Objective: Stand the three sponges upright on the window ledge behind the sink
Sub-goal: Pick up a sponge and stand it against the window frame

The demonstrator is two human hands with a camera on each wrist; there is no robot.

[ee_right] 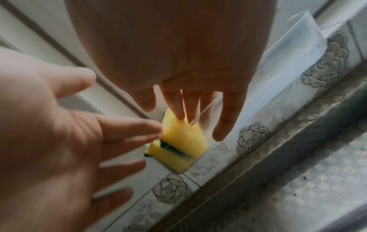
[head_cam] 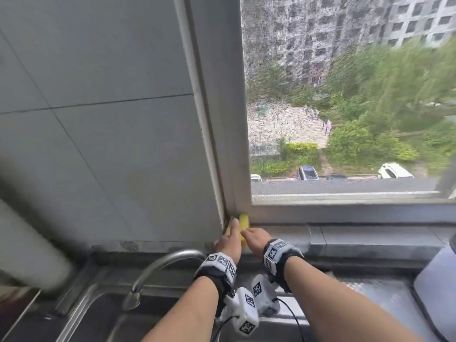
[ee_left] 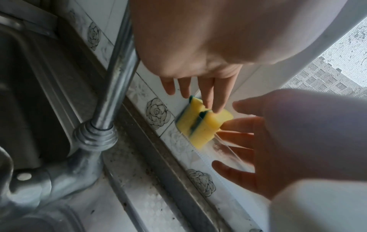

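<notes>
Yellow sponges [head_cam: 244, 222] with green scouring layers stand on edge, side by side, in the left corner of the window ledge [head_cam: 370, 234]. Two sponges [ee_left: 206, 124] show plainly; I cannot tell whether a third stands with them. My left hand [ee_left: 198, 87] reaches down with straight fingers, one fingertip on the sponges' top edge. My right hand [ee_left: 268, 141] has spread fingers touching their right side. In the right wrist view my right hand [ee_right: 188, 102] touches the sponges [ee_right: 178, 141] from above, and my left hand [ee_right: 79, 133] is beside them. Neither hand grips anything.
A clear zip bag [ee_right: 288, 55] lies along the ledge right of the sponges, partly over them. Below the ledge are a chrome faucet [head_cam: 160, 265] and the steel sink [head_cam: 148, 324]. A white container [head_cam: 436, 280] stands at the far right. The window frame [head_cam: 229, 144] rises behind the sponges.
</notes>
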